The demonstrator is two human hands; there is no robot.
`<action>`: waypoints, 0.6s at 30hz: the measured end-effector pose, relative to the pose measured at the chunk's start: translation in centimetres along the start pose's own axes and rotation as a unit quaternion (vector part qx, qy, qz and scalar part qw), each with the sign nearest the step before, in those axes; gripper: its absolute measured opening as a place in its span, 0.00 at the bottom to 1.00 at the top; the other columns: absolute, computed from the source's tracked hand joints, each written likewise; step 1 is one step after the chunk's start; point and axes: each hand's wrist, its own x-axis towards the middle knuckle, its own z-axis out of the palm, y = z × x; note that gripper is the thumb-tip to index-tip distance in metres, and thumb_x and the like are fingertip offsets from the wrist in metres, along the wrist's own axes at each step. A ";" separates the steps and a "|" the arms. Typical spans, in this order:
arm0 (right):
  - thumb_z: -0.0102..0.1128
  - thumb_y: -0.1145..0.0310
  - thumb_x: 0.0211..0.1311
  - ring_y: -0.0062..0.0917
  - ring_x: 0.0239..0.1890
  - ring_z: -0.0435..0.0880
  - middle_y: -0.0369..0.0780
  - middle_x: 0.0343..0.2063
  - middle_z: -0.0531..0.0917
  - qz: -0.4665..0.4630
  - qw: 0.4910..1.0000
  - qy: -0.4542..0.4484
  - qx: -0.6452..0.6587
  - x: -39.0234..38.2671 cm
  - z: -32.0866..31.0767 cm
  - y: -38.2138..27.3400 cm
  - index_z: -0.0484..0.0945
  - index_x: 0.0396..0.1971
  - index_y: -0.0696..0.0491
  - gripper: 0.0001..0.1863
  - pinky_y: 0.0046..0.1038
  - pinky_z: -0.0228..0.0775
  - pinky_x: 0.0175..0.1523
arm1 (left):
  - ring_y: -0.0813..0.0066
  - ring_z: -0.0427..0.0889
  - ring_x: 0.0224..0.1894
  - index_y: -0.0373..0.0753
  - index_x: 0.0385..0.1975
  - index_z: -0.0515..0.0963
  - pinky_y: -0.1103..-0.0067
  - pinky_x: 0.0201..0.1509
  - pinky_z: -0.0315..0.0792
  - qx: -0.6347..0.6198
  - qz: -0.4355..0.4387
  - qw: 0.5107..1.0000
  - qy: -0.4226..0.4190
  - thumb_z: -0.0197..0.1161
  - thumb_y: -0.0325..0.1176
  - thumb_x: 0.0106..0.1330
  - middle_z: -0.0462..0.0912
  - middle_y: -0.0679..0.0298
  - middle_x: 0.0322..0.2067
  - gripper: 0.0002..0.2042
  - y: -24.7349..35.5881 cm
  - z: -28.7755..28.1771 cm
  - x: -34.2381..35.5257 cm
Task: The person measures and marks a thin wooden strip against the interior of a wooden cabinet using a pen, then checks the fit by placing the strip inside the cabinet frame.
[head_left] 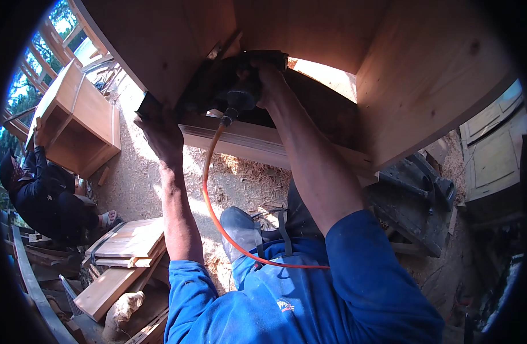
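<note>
A large wooden cabinet carcass (pixel 430 74) of pale boards fills the top of the view, its inside in shadow. My right hand (pixel 269 80) reaches into it, closed around a dark air nail gun (pixel 243 98). From the fitting on its handle, an orange air hose (pixel 207 195) curves down across my front. At the lower corner of the left side panel (pixel 154 46), my left hand (pixel 163 135) grips the edge, beside a small dark piece (pixel 150 105). The nail gun's nose is lost in the shadow. Beneath the tool runs a layered wooden edge (pixel 240 142).
To the left, another person (pixel 51 195) in dark clothes crouches, holding a smaller wooden box (pixel 82 123). Stacked boards (pixel 128 241) lie at lower left. A dark metal frame (pixel 412 200) stands at right, near pale panels (pixel 493 149). Shavings cover the ground (pixel 137 183).
</note>
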 end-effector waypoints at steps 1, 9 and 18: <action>0.46 0.65 0.74 0.23 0.24 0.84 0.43 0.27 0.81 0.010 1.000 -0.008 -0.003 -0.1 -0.1 0.1 0.71 0.45 0.56 0.11 0.27 0.82 0.30 | 0.39 0.77 0.54 0.26 0.54 0.62 0.56 0.56 0.69 -0.001 0.001 1.000 -0.002 0.62 0.39 0.70 0.76 0.39 0.49 0.25 -0.1 -0.2 -0.1; 0.47 0.65 0.73 0.27 0.25 0.84 0.42 0.29 0.82 -0.052 0.998 -0.022 -0.016 1.1 0.7 -1.8 0.73 0.44 0.55 0.10 0.32 0.83 0.31 | 0.39 0.78 0.53 0.27 0.53 0.63 0.57 0.56 0.70 -0.005 -0.019 1.000 0.002 0.62 0.38 0.71 0.78 0.38 0.48 0.23 0.4 -0.1 0.0; 0.48 0.65 0.71 0.24 0.25 0.83 0.40 0.28 0.82 -0.092 0.990 -0.079 0.064 9.2 -3.4 -7.7 0.77 0.41 0.54 0.11 0.29 0.82 0.28 | 0.44 0.77 0.56 0.26 0.56 0.61 0.59 0.59 0.69 -0.056 -0.010 0.998 -0.035 0.57 0.31 0.72 0.78 0.40 0.50 0.20 2.0 0.3 0.6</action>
